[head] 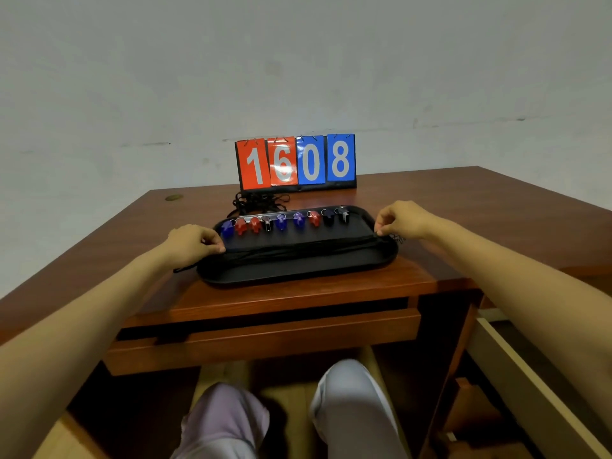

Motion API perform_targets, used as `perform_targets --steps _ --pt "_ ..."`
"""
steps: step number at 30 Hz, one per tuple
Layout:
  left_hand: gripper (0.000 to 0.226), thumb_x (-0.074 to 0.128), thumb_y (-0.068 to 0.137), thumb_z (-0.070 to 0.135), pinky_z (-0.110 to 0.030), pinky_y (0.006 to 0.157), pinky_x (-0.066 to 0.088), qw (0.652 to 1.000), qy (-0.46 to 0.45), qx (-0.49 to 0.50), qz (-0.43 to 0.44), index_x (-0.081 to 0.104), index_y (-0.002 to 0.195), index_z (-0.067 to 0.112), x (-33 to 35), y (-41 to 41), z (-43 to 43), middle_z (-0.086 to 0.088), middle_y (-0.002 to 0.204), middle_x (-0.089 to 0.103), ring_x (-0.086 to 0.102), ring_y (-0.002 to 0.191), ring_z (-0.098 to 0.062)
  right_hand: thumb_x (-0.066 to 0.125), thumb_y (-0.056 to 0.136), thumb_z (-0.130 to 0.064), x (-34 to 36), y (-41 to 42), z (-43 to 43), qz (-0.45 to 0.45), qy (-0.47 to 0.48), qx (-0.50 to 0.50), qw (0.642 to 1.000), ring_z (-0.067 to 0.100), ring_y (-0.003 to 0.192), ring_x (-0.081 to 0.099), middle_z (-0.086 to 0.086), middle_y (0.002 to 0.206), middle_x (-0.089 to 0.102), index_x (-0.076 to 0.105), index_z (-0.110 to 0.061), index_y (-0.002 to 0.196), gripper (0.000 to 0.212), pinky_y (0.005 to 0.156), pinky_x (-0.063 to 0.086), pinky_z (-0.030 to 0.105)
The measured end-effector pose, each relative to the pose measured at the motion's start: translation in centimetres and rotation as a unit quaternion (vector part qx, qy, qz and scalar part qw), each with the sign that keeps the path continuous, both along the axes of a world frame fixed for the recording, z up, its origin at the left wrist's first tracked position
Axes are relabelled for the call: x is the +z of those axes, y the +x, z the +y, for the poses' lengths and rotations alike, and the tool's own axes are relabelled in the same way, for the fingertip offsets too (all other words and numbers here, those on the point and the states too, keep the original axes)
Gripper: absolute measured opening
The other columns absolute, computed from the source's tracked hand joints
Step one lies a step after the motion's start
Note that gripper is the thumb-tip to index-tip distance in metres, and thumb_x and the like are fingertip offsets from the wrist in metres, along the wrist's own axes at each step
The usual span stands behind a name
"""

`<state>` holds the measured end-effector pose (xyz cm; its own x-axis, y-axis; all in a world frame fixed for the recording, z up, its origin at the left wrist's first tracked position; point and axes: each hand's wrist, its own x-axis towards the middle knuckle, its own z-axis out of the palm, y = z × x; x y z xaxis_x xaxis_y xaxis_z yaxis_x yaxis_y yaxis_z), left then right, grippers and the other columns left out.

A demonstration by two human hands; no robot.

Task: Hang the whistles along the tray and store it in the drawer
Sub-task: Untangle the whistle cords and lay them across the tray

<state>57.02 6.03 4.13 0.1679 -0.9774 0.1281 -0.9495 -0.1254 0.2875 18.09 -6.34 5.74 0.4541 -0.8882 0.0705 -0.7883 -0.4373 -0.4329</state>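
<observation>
Pinching the cords (298, 248) taut, left hand (192, 241) and right hand (402, 218) could yank whistles (281, 221) beyond them off the tray (298, 277).

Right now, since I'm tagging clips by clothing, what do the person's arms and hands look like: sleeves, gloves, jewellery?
No sleeves show: the left arm and right arm are bare up to the frame edge. The left hand and right hand wear no gloves; no watch, bracelet or ring shows.
</observation>
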Motion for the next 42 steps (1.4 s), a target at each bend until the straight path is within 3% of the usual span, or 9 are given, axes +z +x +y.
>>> perform_targets --steps 5,10,19,27,31,35,39,41,42 --pt "0.024 0.050 0.089 0.055 -0.042 0.100 0.018 0.993 0.010 0.030 -0.110 0.067 0.089 0.037 0.2 -0.4 0.0 0.009 0.125 0.051 0.031 0.126 -0.021 0.062 0.090 -0.014 0.1 0.1 -0.1 0.028 -0.009 -0.010 1.000 0.018 0.092 0.061 0.001 0.094 0.067 0.071 -0.011 0.092 0.010 0.082 0.045 0.028" --pt "0.031 0.043 0.093 0.050 -0.042 0.105 0.015 0.976 -0.061 -0.027 -0.205 0.061 0.112 0.034 -0.2 -3.0 0.0 0.006 0.131 0.051 0.031 0.127 -0.020 0.065 0.087 -0.028 0.5 1.8 0.2 0.068 -0.084 0.007 0.994 0.019 0.098 0.061 0.001 0.101 0.069 0.071 -0.019 0.094 0.013 0.095 0.047 0.041" --pt "0.029 0.047 0.093 0.043 -0.040 0.102 0.020 0.980 -0.087 -0.067 -0.169 0.059 0.116 0.029 1.8 -6.6 -4.0 0.002 0.123 0.055 0.040 0.121 -0.018 0.061 0.090 -0.027 2.1 10.8 0.1 0.011 -0.060 0.147 0.987 0.009 0.094 0.056 -0.004 0.104 0.060 0.064 -0.014 0.112 0.025 0.078 0.043 0.019" --pt "0.020 0.051 0.090 0.028 -0.041 0.093 0.029 0.988 -0.010 0.033 -0.149 0.068 0.101 0.022 3.9 0.4 -11.3 -0.003 0.110 0.064 0.052 0.107 -0.026 0.057 0.092 -0.021 3.1 19.9 -7.3 0.045 -0.048 0.166 0.984 0.015 0.101 0.058 0.002 0.115 0.063 0.063 -0.015 0.111 0.021 0.082 0.044 0.022" --pt "0.024 0.058 0.089 0.025 -0.043 0.098 0.041 0.997 0.030 0.055 -0.039 0.065 0.110 0.015 3.3 4.2 -15.2 -0.007 0.119 0.064 0.055 0.111 -0.029 0.059 0.092 -0.020 2.8 24.3 -11.0 0.054 -0.067 0.186 0.979 0.017 0.110 0.055 0.006 0.126 0.057 0.055 -0.016 0.126 0.035 0.087 0.042 0.022" --pt "0.047 0.065 0.087 0.031 -0.039 0.096 0.044 0.993 0.055 0.049 0.092 0.052 0.124 0.005 2.9 4.9 -18.4 -0.013 0.123 0.058 0.055 0.112 -0.028 0.062 0.089 -0.026 2.1 28.0 -13.6 0.071 -0.096 0.245 0.962 0.017 0.109 0.046 0.004 0.127 0.046 0.044 -0.022 0.135 0.050 0.091 0.038 0.025" --pt "0.054 0.070 0.083 0.026 -0.034 0.092 0.041 0.991 0.079 0.030 0.102 0.048 0.129 0.008 1.6 4.9 -20.8 -0.011 0.127 0.056 0.053 0.115 -0.028 0.061 0.089 -0.023 1.0 29.5 -15.5 0.144 -0.098 0.258 0.950 0.019 0.097 0.053 0.003 0.110 0.055 0.058 -0.018 0.110 0.022 0.084 0.047 0.032" --pt "0.047 0.070 0.083 0.023 -0.035 0.091 0.043 0.995 0.066 0.028 0.072 0.053 0.124 0.007 0.9 4.9 -21.5 -0.012 0.123 0.059 0.055 0.112 -0.028 0.057 0.091 -0.018 0.5 29.0 -16.4 0.138 -0.104 0.239 0.956 0.021 0.089 0.056 0.002 0.099 0.060 0.057 -0.019 0.092 0.001 0.075 0.048 0.031" --pt "0.043 0.069 0.083 0.021 -0.036 0.091 0.044 0.996 0.055 0.029 0.069 0.056 0.120 0.005 0.7 4.9 -21.8 -0.013 0.121 0.061 0.057 0.110 -0.029 0.054 0.093 -0.016 0.4 28.6 -16.8 0.111 -0.106 0.226 0.962 0.020 0.087 0.056 0.002 0.096 0.059 0.055 -0.019 0.088 0.005 0.073 0.046 0.029"
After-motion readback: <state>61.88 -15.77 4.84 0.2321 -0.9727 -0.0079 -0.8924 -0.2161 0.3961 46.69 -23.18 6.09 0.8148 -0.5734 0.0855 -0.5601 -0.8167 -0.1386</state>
